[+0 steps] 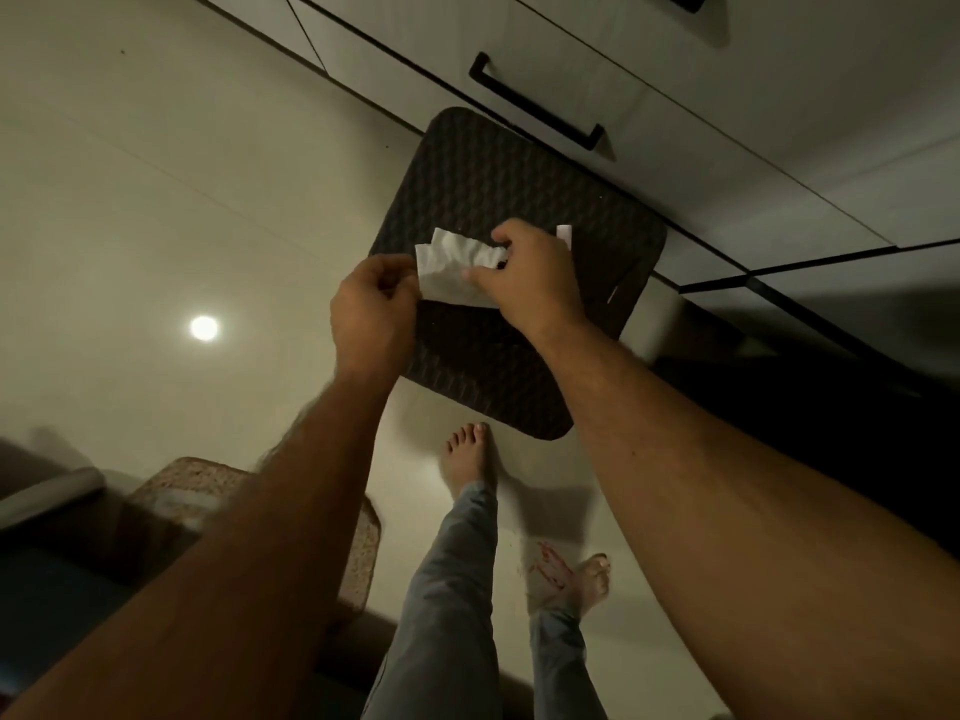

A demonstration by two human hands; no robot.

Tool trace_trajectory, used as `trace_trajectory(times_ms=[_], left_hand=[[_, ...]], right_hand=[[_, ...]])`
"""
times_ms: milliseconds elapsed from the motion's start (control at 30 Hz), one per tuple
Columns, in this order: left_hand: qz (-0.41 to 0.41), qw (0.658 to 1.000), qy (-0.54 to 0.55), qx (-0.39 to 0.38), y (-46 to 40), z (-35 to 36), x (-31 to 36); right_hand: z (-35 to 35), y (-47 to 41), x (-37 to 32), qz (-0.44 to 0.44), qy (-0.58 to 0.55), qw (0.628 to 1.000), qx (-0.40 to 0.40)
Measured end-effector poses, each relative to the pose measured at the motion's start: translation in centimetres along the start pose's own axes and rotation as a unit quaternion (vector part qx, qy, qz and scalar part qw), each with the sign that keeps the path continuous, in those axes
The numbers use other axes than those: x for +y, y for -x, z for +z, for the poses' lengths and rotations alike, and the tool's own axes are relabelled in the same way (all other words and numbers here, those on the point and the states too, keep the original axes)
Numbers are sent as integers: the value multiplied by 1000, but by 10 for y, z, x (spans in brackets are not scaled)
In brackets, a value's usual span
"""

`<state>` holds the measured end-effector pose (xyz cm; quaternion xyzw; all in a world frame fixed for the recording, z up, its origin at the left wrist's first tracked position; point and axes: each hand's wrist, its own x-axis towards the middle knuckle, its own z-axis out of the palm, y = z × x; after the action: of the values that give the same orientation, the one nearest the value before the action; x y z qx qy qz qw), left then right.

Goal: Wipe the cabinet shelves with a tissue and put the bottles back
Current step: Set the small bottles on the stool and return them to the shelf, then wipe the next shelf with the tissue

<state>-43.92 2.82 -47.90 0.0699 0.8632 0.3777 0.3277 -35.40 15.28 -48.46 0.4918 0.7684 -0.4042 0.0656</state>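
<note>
Above the dark floor mat [519, 210], the left hand [371, 304] pinches one edge of the white tissue [452, 270] and the right hand [530, 283] grips the other, holding it stretched between them; pulled harder, the thin sheet would likely tear. Beyond the mat, the cabinet drawer [571, 70] with its black handle [535, 103] sits closed, contents hidden, and no bottles are in view

Crumpled white tissue [453, 267], apparently folded
</note>
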Motion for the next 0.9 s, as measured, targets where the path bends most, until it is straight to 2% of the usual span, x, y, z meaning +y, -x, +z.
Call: trace_trajectory(times_ms=[100, 167, 233, 300, 400, 500, 600, 800, 900], left_hand=[[2, 1000, -9, -7, 5, -5, -4], [3, 1000, -10, -4, 11, -2, -4], [-1, 1000, -3, -5, 24, 1, -4], [-1, 1000, 15, -18, 43, 5, -3], [5, 997, 54, -54, 86, 15, 7], [-6, 988, 106, -116, 143, 23, 29], [-7, 972, 145, -186, 219, 34, 58], [87, 926, 126, -345, 395, 64, 101], [112, 911, 133, -374, 462, 78, 118]], right_hand=[[16, 1, -1, 23, 58, 998, 17], [19, 7, 4, 53, 29, 998, 21], [11, 22, 12, 93, -109, 990, -11], [-10, 50, 19, 114, -253, 960, -35], [-54, 103, 35, 126, -370, 920, -31], [-98, 167, 55, 133, -411, 902, -11], [-146, 249, 81, 122, -440, 889, 42], [-227, 411, 132, 99, -479, 863, 129], [-255, 476, 159, 86, -510, 839, 172]])
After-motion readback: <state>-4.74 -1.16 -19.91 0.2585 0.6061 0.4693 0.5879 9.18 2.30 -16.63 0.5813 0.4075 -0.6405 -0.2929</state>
